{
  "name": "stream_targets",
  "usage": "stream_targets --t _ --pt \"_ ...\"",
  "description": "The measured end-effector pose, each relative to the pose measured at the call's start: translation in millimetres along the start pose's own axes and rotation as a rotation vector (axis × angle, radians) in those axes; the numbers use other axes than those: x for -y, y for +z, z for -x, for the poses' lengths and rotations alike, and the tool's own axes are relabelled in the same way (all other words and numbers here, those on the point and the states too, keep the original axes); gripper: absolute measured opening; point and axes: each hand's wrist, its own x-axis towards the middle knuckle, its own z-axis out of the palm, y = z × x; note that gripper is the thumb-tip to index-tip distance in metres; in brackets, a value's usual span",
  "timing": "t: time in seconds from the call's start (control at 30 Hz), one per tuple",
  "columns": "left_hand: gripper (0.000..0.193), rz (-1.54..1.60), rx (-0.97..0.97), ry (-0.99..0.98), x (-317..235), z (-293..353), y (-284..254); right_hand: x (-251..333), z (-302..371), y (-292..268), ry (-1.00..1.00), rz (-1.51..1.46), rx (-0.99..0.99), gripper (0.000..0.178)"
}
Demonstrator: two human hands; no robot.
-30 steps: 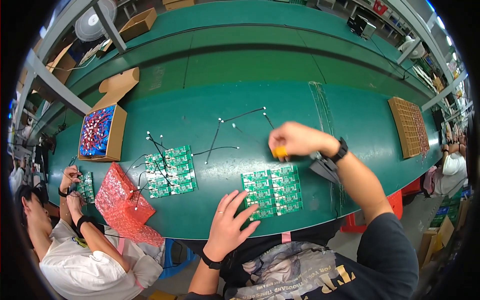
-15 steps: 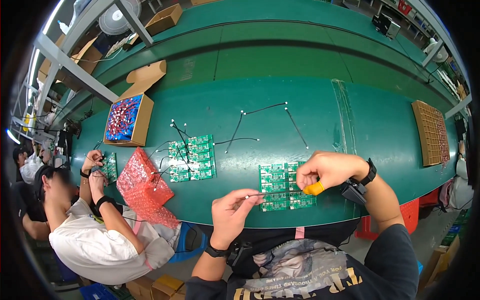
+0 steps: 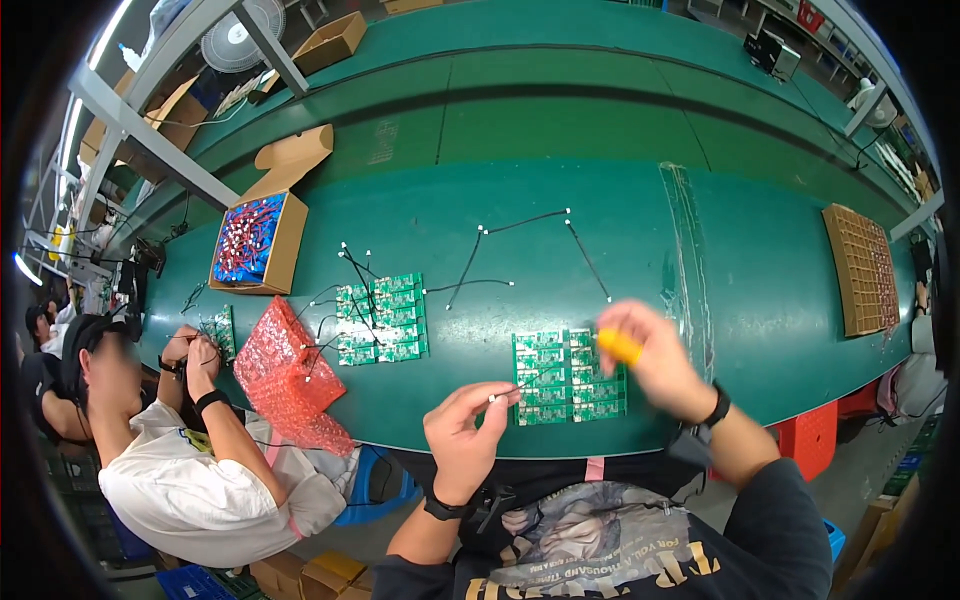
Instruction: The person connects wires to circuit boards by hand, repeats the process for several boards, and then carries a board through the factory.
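In front of me lies a panel of green circuit boards point(image 3: 545, 374), near the table's front edge. My left hand point(image 3: 462, 432) pinches a thin black cable point(image 3: 538, 380) close to its white connector, at the panel's left side. The cable's other end stretches loose over the boards. My right hand point(image 3: 652, 358) is smeared by motion above the panel's right side, a yellow finger cot point(image 3: 619, 345) on one finger; whether it holds anything does not show. Beyond the panel, three black cables with white plugs lie apart, the rightmost cable point(image 3: 588, 260) closest to my right hand.
Another green board panel point(image 3: 408, 314) with black cables stands left of mine. Beside it are a red bubble-wrap bag point(image 3: 285, 375) and an open carton point(image 3: 288, 240) of blue parts with red wires. A co-worker point(image 3: 190, 480) sits at left. A divided cardboard tray point(image 3: 850, 270) is far right.
My right hand has let go of the cable end and moved up and right. The cable now hangs from my left hand alone, which has stayed almost in place.
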Motion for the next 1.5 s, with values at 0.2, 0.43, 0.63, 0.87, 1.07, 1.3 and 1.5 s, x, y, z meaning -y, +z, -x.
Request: stream_targets --t 0.2,0.43,0.63,0.87,1.07,1.3,1.5 --pt "0.011 -0.081 -0.101 0.135 6.4 6.2 17.4 -21.0 35.5 59.0 0.301 -0.49 0.196 0.048" --pt "0.01 0.243 -0.251 -0.064 20.6 -0.5 29.1 -42.2 61.4 71.2 0.319 -0.936 0.11 0.05" --pt "0.011 0.018 -0.168 0.006 29.1 16.9 38.8 -45.9 32.7 88.1 -0.14 -0.416 0.098 0.038" --pt "0.012 0.111 0.061 -0.186 14.8 21.0 42.4 -3.9 44.5 52.9 -0.012 -0.071 -0.011 0.023" --pt "0.016 0.157 0.116 -0.175 10.9 9.4 34.2 -4.4 32.7 48.1 -0.09 -0.102 0.02 0.02" --pt "0.017 0.245 0.13 -0.239 11.4 12.6 22.3 -3.3 29.4 52.5 0.063 -0.219 0.075 0.023" --pt "0.019 0.365 0.092 -0.309 16.6 14.2 20.0 -18.2 22.9 57.9 0.021 -0.235 0.119 0.025"
